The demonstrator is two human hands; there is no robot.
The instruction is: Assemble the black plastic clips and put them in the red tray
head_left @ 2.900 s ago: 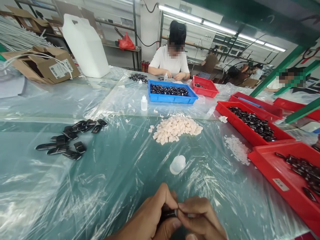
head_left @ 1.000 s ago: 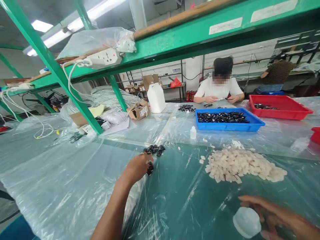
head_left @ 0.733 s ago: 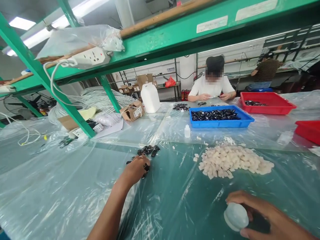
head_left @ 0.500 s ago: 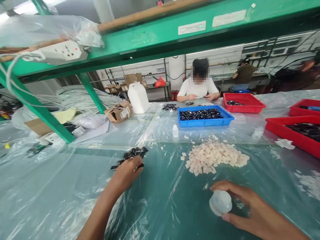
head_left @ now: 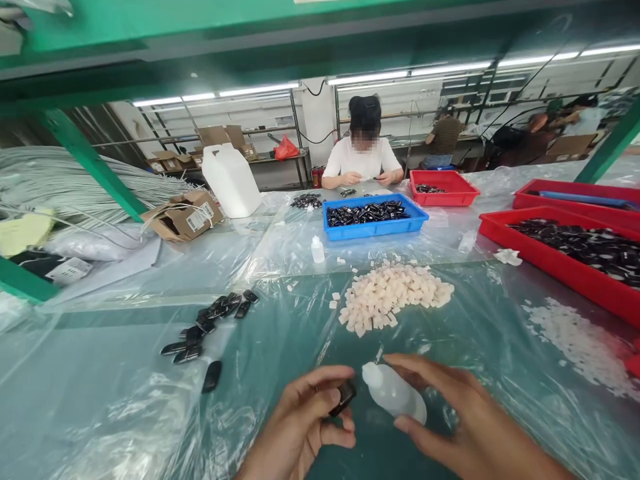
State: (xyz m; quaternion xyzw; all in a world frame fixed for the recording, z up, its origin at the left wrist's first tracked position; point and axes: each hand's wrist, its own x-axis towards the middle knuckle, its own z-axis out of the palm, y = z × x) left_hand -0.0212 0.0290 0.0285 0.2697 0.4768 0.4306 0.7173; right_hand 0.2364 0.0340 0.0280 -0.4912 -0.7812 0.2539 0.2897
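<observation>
The table (head_left: 125, 400), under its crinkled clear plastic sheet, fills nearly all I see. A long red tray (head_left: 505, 235) of dark parts sits right of the pile of pale blocks (head_left: 395, 293), and a blue tray (head_left: 375, 228) with more dark parts lies beyond that pile. A loose scatter of black parts (head_left: 210, 320) lies left of the pile.

Both my hands are low and close together, on the near side of the pile. My right hand (head_left: 460, 420) comes in from the right, palm turned inward. Its forefinger arches over a white bottle (head_left: 395, 397) and its thumb presses from below, so the bottle is gripped and lies tilted above the table. My left hand (head_left: 305, 420) has its fingers curled toward me, thumb and forefinger pinched on a small black piece (head_left: 343, 398). That piece sits just beside the narrow end of the bottle. The nozzle seems to point at it, though the tip is too blurred for me to tell if they touch.
</observation>
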